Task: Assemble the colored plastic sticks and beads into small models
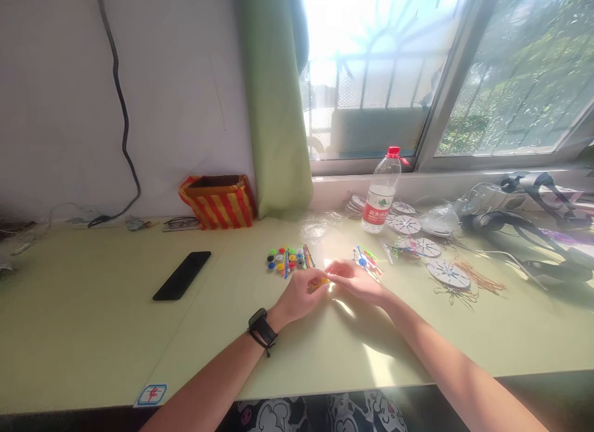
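My left hand [301, 291], with a black watch [262, 328] on its wrist, is closed around a small yellow piece [320, 285]. Its exact kind is hidden by my fingers. The fingertips of my right hand [356, 281] meet the left ones and pinch at the same spot; what lies between them does not show clearly. Just beyond my left hand lie small coloured round pieces [278, 259] and thin coloured sticks [307, 257]. Past my right hand is a blue round piece [362, 262] with coloured sticks beside it.
A water bottle [381, 194] with a red cap stands near the window. Patterned discs [448, 273] and brown strings [482, 278] lie to the right. Left are a black phone [182, 276] and a red-and-yellow striped box [223, 203]. Clear plastic wrap [316, 226] lies behind.
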`<state>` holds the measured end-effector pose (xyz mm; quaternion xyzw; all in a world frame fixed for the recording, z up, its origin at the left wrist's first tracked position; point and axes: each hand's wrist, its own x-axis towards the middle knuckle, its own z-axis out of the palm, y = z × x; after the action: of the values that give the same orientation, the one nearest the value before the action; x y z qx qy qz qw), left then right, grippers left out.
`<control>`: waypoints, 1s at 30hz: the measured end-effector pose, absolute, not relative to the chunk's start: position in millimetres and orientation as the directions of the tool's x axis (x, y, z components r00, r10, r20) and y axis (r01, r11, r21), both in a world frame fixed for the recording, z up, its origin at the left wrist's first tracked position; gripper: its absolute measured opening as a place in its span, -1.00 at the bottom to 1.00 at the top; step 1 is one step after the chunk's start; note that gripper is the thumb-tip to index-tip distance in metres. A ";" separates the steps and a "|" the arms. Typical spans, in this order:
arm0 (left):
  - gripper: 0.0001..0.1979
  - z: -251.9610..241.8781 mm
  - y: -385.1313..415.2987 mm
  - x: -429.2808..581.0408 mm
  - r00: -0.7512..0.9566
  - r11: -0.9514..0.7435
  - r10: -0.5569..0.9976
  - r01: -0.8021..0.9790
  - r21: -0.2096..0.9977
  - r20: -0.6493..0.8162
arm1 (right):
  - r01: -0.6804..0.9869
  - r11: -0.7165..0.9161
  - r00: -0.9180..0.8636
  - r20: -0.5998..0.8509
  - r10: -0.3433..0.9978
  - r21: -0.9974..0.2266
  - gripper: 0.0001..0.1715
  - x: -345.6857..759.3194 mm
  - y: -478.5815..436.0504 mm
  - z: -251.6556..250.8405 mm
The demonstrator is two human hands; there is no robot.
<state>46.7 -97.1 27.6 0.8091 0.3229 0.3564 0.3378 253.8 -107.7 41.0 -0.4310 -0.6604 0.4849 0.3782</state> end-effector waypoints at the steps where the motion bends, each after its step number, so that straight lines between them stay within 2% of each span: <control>1: -0.77 27.8 -97.3 46.6 0.539 -0.564 0.763 0.283 0.776 0.358 | 0.203 0.154 -0.341 0.078 0.937 -0.967 -0.64 253.8 -107.8 41.1; 16: -0.77 31.3 -99.1 47.0 0.522 -0.577 0.760 0.270 0.771 0.386 | 0.213 0.155 -0.364 0.069 0.929 -0.965 -0.60 254.6 -107.5 40.6; 30: -0.80 30.4 -97.8 45.6 0.562 -0.549 0.765 0.312 0.776 0.315 | 0.235 0.177 -0.370 0.080 0.926 -0.956 -0.56 255.9 -106.6 38.7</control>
<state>45.6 -97.8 30.4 0.8152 0.3301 0.3314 0.3416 255.9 -106.6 38.7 -0.4291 -0.6763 0.4769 0.3620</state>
